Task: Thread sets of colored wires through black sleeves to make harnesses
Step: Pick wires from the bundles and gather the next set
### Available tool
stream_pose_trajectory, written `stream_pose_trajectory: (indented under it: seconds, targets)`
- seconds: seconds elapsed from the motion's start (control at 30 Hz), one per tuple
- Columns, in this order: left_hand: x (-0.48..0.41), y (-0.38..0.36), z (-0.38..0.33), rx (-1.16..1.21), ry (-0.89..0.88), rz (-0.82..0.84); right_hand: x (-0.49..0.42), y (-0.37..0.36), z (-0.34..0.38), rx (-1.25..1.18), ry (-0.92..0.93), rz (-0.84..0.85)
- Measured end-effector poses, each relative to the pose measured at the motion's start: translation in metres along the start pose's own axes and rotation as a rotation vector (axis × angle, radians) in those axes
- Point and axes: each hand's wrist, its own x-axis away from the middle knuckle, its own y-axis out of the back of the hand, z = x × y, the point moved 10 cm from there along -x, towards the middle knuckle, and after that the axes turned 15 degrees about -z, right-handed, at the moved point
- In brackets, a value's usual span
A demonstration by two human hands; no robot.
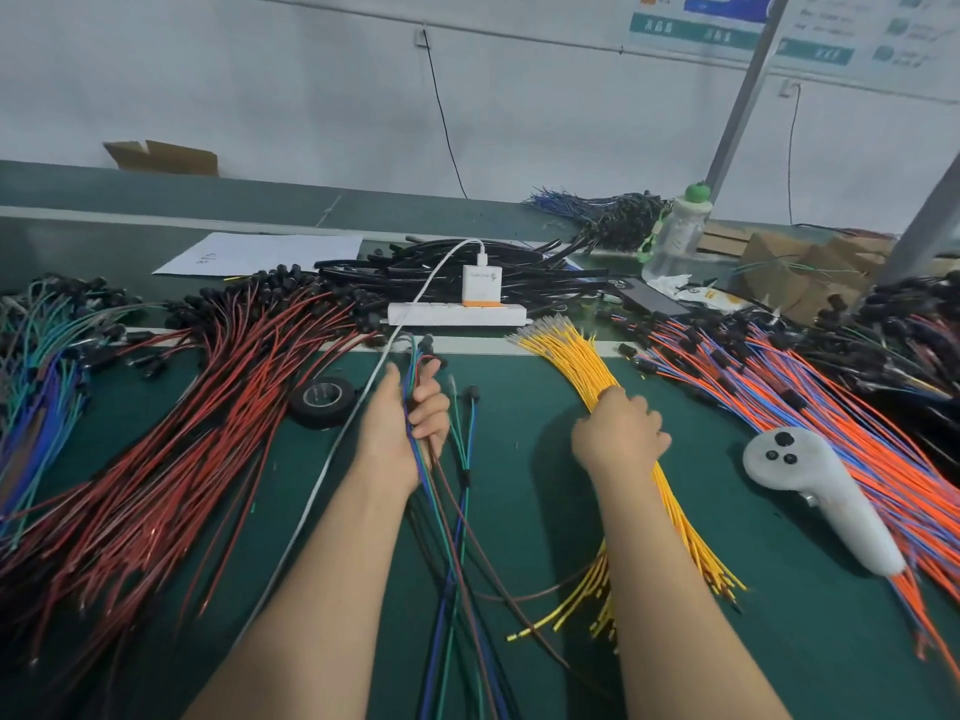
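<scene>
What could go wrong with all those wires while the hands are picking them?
1. The right hand digs into the thick bundle of yellow wires; it may drag out several instead of one.
2. The left hand grips a small set of colored wires whose long tails cross each other, right beside the white charger cable; they could tangle or snag.

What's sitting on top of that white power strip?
A white charger with an orange base stands plugged into the power strip, a white cable leaving its top. The socket under it is covered.
</scene>
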Motion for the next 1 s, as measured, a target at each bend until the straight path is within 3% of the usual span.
stream_pose_trajectory:
  seconds: [0.27,0.43,0.5,0.67,0.73,0.83,0.93,1.0]
  targets:
    - [0.007,-0.007,0.015,-0.125,0.040,0.003,-0.014,0.008,-0.006,-0.174,-0.067,-0.126]
    - [0.014,-0.015,0.012,-0.383,-0.173,-0.039,-0.003,0.042,0.025,-0.669,-0.017,-0.223]
    - [0.017,-0.024,0.018,-0.418,-0.175,-0.031,0.013,0.051,0.052,-0.762,0.091,-0.141]
    - [0.022,-0.037,0.022,-0.477,-0.170,-0.079,0.058,0.028,0.093,-0.350,0.409,0.252]
    - [0.023,-0.041,0.014,-0.507,-0.258,-0.135,0.064,0.034,0.096,-0.339,0.441,0.233]
    - [0.022,-0.045,0.001,-0.734,-0.422,-0.228,0.064,0.060,0.099,-0.539,0.442,0.124]
    - [0.029,-0.064,0.004,-0.842,-0.432,-0.172,0.058,0.088,0.092,-0.729,0.416,0.018]
    - [0.040,-0.082,0.002,-0.802,-0.423,-0.120,0.054,0.092,0.087,-0.838,0.404,0.065]
